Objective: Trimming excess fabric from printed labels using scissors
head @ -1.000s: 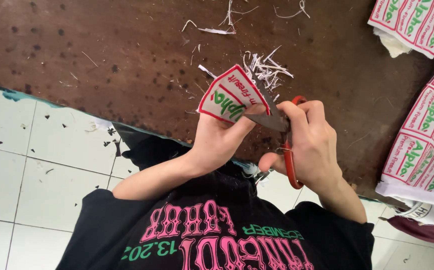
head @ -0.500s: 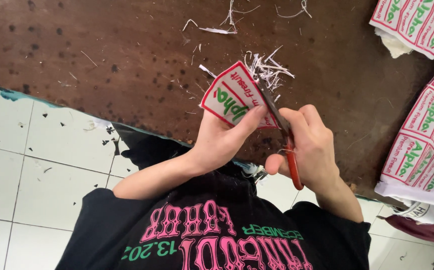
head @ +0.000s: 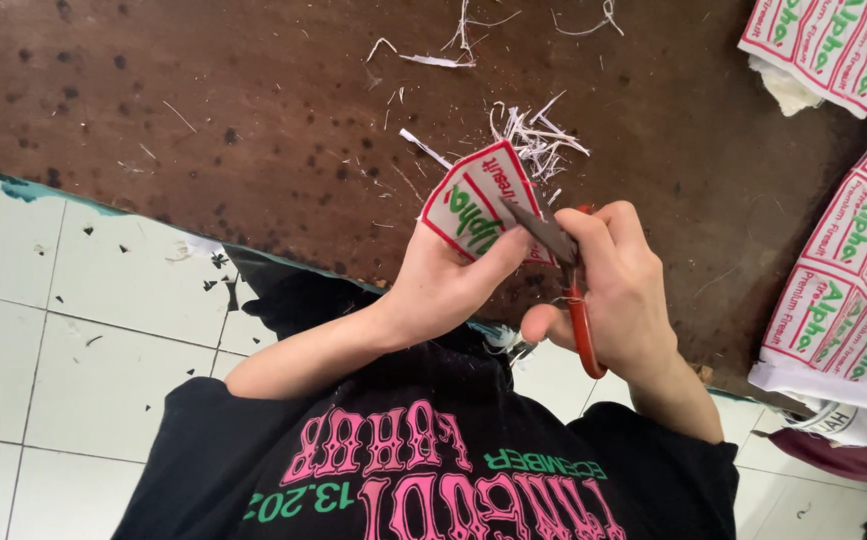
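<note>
My left hand (head: 444, 285) pinches a small white fabric label (head: 474, 205) with a red border and green lettering, holding it up over the brown surface. My right hand (head: 619, 290) grips scissors (head: 582, 335) with red handles. Their dark blades (head: 544, 235) lie against the label's lower right edge, next to my left thumb. Both forearms reach up from my black shirt with pink and green print (head: 424, 470) at the bottom of the view.
A heap of thin white trimmings (head: 534, 135) lies on the dark brown speckled surface (head: 204, 110) just beyond the label. Uncut sheets of the same labels lie at the right (head: 854, 290) and top right (head: 834, 45). White floor tiles (head: 74, 350) fill the left.
The scissors have swung from lying across the label's lower edge to pointing up along its right side. My left hand has turned the label slightly.
</note>
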